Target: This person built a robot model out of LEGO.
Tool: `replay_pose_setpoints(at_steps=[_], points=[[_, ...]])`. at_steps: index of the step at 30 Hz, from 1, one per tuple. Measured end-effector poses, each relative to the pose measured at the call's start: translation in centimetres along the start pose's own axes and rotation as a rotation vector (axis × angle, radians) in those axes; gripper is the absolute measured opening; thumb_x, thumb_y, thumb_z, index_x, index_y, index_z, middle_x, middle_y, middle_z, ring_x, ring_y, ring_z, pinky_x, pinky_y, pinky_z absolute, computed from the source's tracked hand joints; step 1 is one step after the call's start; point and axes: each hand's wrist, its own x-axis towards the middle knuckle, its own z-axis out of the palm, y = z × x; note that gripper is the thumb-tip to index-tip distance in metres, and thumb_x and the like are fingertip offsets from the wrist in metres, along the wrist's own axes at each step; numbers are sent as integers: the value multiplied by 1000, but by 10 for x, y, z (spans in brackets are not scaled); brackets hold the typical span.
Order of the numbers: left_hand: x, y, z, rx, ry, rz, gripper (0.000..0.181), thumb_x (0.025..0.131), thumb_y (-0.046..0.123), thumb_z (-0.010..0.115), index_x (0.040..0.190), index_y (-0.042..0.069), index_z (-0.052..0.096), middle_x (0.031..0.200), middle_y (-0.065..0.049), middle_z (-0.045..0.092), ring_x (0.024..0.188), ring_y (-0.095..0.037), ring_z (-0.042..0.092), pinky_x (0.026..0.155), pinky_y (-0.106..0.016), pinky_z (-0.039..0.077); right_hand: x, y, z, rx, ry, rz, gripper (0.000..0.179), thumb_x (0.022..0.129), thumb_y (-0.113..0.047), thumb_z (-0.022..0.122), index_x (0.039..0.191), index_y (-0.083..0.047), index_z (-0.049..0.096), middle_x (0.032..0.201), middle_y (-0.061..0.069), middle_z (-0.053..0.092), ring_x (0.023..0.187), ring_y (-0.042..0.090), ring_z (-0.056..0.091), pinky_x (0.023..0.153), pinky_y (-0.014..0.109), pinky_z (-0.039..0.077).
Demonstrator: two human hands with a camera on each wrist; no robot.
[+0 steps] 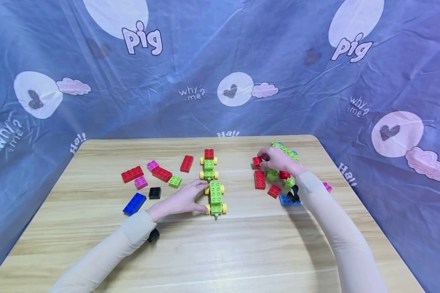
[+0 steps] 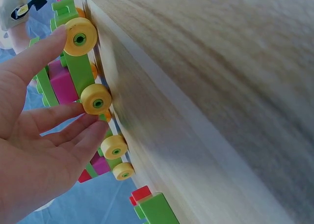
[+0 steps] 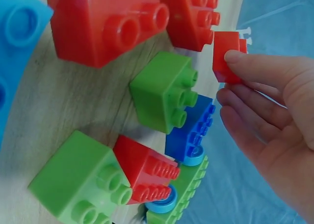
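Observation:
Two linked green toy train cars with yellow wheels stand in line mid-table. The nearer train car (image 1: 215, 192) carries a green plate over a magenta brick (image 2: 63, 81). On the farther train car (image 1: 209, 165), a red brick (image 1: 209, 154) sits at the far end. My left hand (image 1: 183, 198) reaches along the nearer car's left side, fingers extended, with the thumb at its rear wheel (image 2: 80, 36) and fingertips at its front wheel (image 2: 96, 99). At the right pile, my right hand (image 1: 276, 158) pinches a small red brick (image 3: 226, 57) between thumb and fingers.
Left of the train lie red, pink and green bricks, a black brick (image 1: 155, 193) and a blue brick (image 1: 134, 204). Around my right hand are red bricks (image 1: 259, 180), green bricks (image 3: 162, 91), a blue brick (image 1: 289, 200) and a long green piece with blue wheels (image 1: 284, 150).

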Motion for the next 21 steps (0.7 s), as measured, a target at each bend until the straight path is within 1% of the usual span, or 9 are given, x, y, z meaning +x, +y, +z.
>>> replay_pose_setpoints(at_steps=[3,8,12,15,21], points=[[0,1,-1,2,4,9,85,80,37,80,143,-7,44,151,-23,44,139,-38,45,118,-50,36,-2,-3,-2,14,15,-2,33,90,-10,71,120,0,65,112,18,70,103,31,67,90,46,57],[0,1,-1,8,6,14,85,80,37,80,143,-7,45,150,-23,44,138,-38,45,118,-50,36,-7,-12,-3,31,65,-44,33,90,-12,72,120,0,65,111,17,71,101,30,67,89,46,57],[0,1,-2,6,4,6,85,80,37,81,143,-7,45,151,-23,44,139,-37,45,118,-49,36,-10,-24,-2,24,134,-119,31,87,-13,75,113,2,67,107,18,72,96,29,67,87,45,58],[-1,2,-2,5,8,6,85,80,37,81,143,-7,45,151,-23,44,139,-37,45,118,-49,36,-12,-32,0,8,168,-175,29,86,-12,76,110,2,68,106,18,72,95,29,67,86,44,58],[-1,0,-1,8,13,14,86,79,38,81,143,-7,45,150,-24,45,138,-38,46,118,-49,37,-17,-49,5,-19,185,-203,29,87,-15,76,111,-1,69,106,15,73,95,25,67,86,41,59]])
